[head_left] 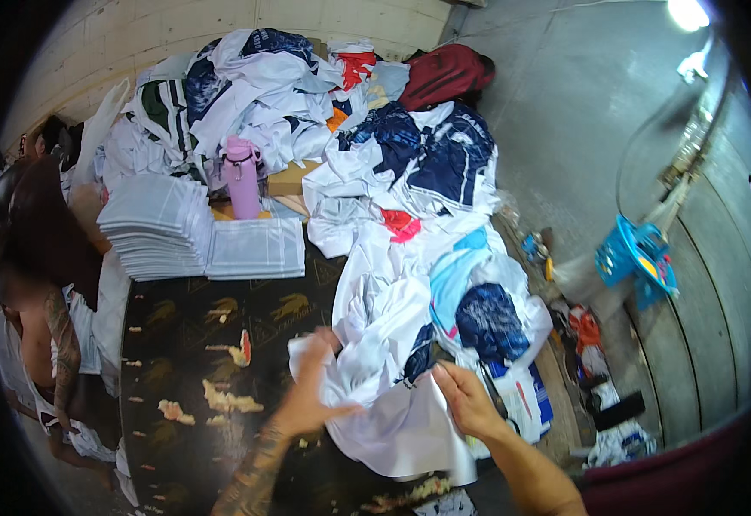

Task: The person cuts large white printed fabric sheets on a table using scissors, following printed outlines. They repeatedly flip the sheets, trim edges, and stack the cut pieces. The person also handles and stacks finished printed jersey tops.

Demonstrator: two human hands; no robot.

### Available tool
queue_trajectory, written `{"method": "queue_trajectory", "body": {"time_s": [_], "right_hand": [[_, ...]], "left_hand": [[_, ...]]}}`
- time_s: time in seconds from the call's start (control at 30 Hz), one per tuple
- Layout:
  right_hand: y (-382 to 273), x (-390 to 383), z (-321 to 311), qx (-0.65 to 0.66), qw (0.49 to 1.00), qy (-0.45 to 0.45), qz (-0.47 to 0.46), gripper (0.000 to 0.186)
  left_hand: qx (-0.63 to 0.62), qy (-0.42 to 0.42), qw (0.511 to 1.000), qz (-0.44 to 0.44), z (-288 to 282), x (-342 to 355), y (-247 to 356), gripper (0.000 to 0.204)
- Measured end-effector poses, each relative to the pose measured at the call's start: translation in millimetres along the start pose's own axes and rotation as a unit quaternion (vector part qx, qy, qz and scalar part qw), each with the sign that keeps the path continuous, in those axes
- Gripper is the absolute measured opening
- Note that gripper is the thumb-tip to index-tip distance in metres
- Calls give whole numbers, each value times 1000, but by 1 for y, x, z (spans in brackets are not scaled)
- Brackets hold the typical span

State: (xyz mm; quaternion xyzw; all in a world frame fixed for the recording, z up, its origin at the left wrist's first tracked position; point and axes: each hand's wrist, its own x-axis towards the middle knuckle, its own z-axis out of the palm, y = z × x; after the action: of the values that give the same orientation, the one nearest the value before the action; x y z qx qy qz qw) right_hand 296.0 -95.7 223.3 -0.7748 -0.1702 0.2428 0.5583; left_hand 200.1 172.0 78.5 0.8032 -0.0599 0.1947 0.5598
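Note:
My left hand [311, 391], slightly blurred, has its fingers and thumb apart at the left side of a white cloth [392, 426], against the fabric. At the cloth's upper right, my right hand [465, 400] grips it between thumb and fingers. The cloth is loosely spread on the dark worktable [186, 344], and its lower part hangs in soft folds. Just beyond my hands lie rumpled white garments [375, 292], light blue fabric [448, 292] and a navy printed bundle [491, 322].
Behind are neat white stacks [152, 224], a pink bottle [242, 181] and a large garment heap [255, 95]. A co-worker's tattooed arm [61, 361] shows at left. At right, a blue hanging container [629, 258] hangs by the grey wall; clutter [594, 361] lies below.

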Motion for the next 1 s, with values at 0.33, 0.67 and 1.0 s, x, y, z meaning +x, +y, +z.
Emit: {"method": "queue_trajectory", "body": {"time_s": [0.33,0.67,1.0], "right_hand": [[-89,-107,96,-523,809,-24,-268,42],[-126,-39,47,-226,710,332,-578,33],[142,-93,34,-673,705,-219,-49,114]], "left_hand": [[225,112,968,-17,-240,-128,268,28],[430,2,842,-325,-146,-393,77,37],[418,274,808,-313,-35,-533,82,64]]}}
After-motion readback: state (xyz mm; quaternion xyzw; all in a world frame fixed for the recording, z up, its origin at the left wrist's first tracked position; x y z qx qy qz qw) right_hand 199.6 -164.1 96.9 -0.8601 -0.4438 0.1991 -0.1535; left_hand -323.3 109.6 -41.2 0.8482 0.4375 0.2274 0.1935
